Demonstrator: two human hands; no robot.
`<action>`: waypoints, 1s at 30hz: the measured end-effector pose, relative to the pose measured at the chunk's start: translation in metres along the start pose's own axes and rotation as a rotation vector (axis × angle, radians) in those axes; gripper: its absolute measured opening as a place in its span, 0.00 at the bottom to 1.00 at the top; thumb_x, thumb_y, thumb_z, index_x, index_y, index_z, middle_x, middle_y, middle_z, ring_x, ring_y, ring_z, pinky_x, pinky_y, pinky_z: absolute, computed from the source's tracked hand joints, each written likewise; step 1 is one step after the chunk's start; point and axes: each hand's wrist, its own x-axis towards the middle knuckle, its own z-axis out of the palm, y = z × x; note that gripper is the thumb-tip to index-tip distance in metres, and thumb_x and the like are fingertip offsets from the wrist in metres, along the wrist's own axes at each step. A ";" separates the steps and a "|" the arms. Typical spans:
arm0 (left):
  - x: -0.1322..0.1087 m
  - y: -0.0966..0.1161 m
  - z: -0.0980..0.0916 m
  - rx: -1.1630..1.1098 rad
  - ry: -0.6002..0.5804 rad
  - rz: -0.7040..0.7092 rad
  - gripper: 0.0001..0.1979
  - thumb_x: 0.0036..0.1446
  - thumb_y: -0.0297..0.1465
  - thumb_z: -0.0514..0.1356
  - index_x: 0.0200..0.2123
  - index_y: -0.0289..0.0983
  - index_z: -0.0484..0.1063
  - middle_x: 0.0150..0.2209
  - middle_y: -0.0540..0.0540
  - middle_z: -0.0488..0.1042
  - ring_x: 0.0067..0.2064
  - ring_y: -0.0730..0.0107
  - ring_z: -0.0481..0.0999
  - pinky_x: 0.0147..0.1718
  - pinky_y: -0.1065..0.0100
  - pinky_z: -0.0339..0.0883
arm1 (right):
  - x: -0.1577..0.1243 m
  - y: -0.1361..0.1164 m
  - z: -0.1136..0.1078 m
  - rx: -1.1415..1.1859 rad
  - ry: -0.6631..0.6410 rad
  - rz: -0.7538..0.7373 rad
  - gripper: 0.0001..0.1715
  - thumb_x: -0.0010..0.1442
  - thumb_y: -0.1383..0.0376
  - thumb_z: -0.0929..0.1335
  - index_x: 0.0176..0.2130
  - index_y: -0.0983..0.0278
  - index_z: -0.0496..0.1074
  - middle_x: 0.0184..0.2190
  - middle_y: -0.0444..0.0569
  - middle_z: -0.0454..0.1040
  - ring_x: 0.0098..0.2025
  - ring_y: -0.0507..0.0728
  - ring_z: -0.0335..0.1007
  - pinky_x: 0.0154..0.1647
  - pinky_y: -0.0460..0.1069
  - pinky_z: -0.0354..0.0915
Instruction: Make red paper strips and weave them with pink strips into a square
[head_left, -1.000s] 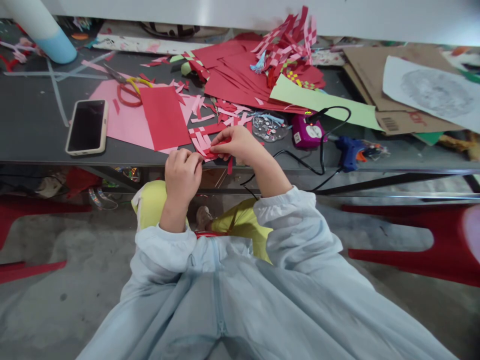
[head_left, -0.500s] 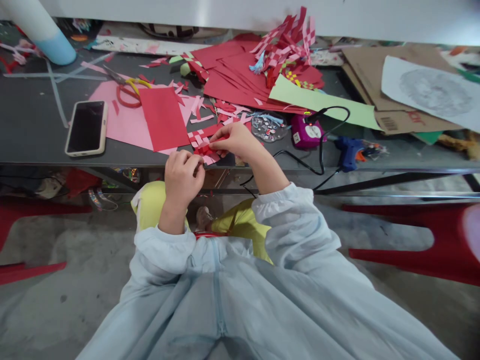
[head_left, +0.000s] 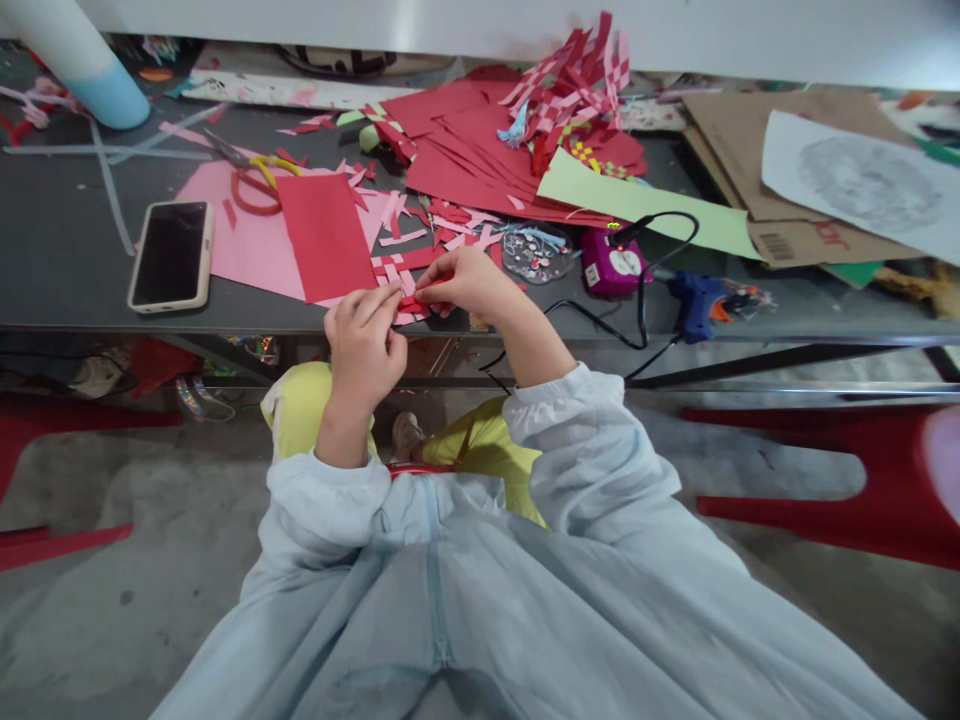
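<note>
Red and pink woven paper strips (head_left: pixel 397 268) lie at the table's front edge, between my two hands. My left hand (head_left: pixel 365 335) rests on the near left side of the weave, its fingers stretched over the strips. From the right, my right hand (head_left: pixel 466 282) pinches a red strip of the weave between thumb and fingers. Part of the weave is hidden under both hands. Just left of it lies a red paper sheet (head_left: pixel 327 235) on a larger pink sheet (head_left: pixel 251 240). Loose paper strips (head_left: pixel 450 222) are scattered behind my hands.
Scissors (head_left: pixel 259 180) and a phone (head_left: pixel 172 255) lie to the left. Red sheets (head_left: pixel 465 150) are piled at the back. A purple box (head_left: pixel 611 262) with a black cable and a blue glue gun (head_left: pixel 696 305) sit right. Red stools (head_left: pixel 885 480) flank me.
My left hand's fingers have straightened and reached forward onto the weave from a more curled pose. My right hand has shifted only slightly and keeps its pinch.
</note>
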 end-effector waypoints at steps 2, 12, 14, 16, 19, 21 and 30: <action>0.001 0.000 0.000 -0.022 0.027 -0.040 0.25 0.53 0.23 0.53 0.54 0.41 0.73 0.57 0.45 0.76 0.57 0.55 0.71 0.59 0.51 0.58 | 0.000 -0.001 0.000 -0.007 -0.002 0.003 0.05 0.48 0.75 0.74 0.26 0.68 0.75 0.15 0.43 0.72 0.17 0.48 0.66 0.22 0.45 0.70; 0.000 -0.002 -0.001 -0.075 0.018 -0.019 0.23 0.54 0.23 0.53 0.52 0.40 0.75 0.55 0.44 0.78 0.56 0.58 0.74 0.58 0.54 0.62 | 0.003 -0.012 0.001 -0.012 0.008 -0.015 0.06 0.50 0.75 0.73 0.24 0.67 0.75 0.16 0.45 0.73 0.19 0.49 0.68 0.24 0.45 0.72; -0.001 -0.001 -0.001 -0.076 0.006 -0.021 0.22 0.54 0.23 0.53 0.51 0.40 0.75 0.54 0.44 0.78 0.57 0.58 0.73 0.58 0.53 0.61 | 0.005 -0.014 0.003 -0.015 0.010 -0.003 0.06 0.50 0.74 0.74 0.25 0.67 0.75 0.17 0.45 0.74 0.19 0.50 0.69 0.25 0.46 0.73; -0.001 -0.002 -0.001 -0.076 -0.004 -0.025 0.21 0.54 0.23 0.53 0.49 0.40 0.76 0.54 0.45 0.78 0.56 0.58 0.74 0.58 0.53 0.61 | 0.007 -0.014 0.004 -0.015 0.013 0.002 0.06 0.50 0.75 0.74 0.25 0.67 0.75 0.17 0.45 0.74 0.20 0.50 0.69 0.25 0.47 0.73; -0.002 -0.004 -0.002 -0.073 -0.030 -0.038 0.18 0.54 0.24 0.54 0.45 0.40 0.78 0.51 0.46 0.80 0.54 0.58 0.75 0.57 0.53 0.61 | 0.010 -0.012 0.005 -0.011 0.014 -0.004 0.07 0.51 0.76 0.73 0.24 0.67 0.75 0.18 0.45 0.74 0.20 0.50 0.69 0.26 0.47 0.72; -0.002 -0.005 -0.002 -0.067 -0.047 -0.042 0.16 0.53 0.24 0.54 0.40 0.41 0.78 0.47 0.47 0.82 0.52 0.58 0.76 0.56 0.52 0.61 | 0.010 -0.011 0.005 -0.013 0.012 -0.015 0.07 0.51 0.76 0.73 0.25 0.67 0.75 0.18 0.45 0.74 0.20 0.50 0.69 0.26 0.47 0.72; -0.004 -0.004 -0.002 -0.003 -0.062 -0.044 0.14 0.55 0.23 0.54 0.42 0.40 0.74 0.44 0.44 0.79 0.50 0.56 0.75 0.51 0.55 0.63 | 0.010 -0.007 0.007 -0.042 0.016 -0.033 0.07 0.50 0.75 0.74 0.25 0.66 0.74 0.18 0.45 0.74 0.19 0.48 0.68 0.23 0.45 0.70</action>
